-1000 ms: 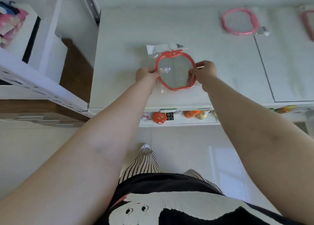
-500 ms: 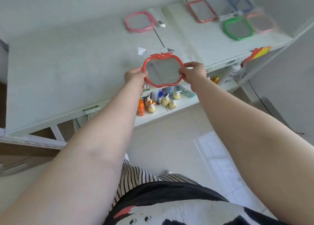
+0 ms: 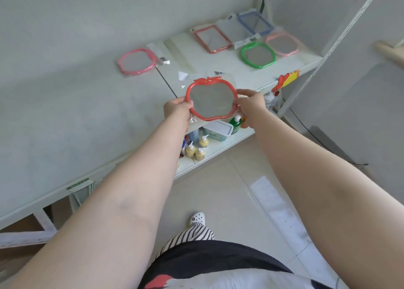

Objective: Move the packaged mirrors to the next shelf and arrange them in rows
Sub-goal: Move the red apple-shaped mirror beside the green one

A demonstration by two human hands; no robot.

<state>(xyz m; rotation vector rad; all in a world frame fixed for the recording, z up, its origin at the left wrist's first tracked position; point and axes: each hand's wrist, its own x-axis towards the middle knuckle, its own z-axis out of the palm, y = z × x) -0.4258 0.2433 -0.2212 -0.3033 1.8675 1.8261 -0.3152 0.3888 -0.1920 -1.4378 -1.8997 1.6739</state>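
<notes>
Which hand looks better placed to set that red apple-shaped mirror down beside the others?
Probably the right hand: it grips the red apple-shaped mirror on the side nearer the green mirror on the next shelf.

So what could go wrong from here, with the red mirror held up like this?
Both hands, left hand and right hand, hold the red apple mirror only at its rim, above the shelf edge; a slip could drop it to the floor. Set down carelessly, it might overlap the green mirror.

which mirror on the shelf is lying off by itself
The pink mirror on the left shelf panel lies alone; the red, blue, green and pale pink ones cluster on the right.
</notes>
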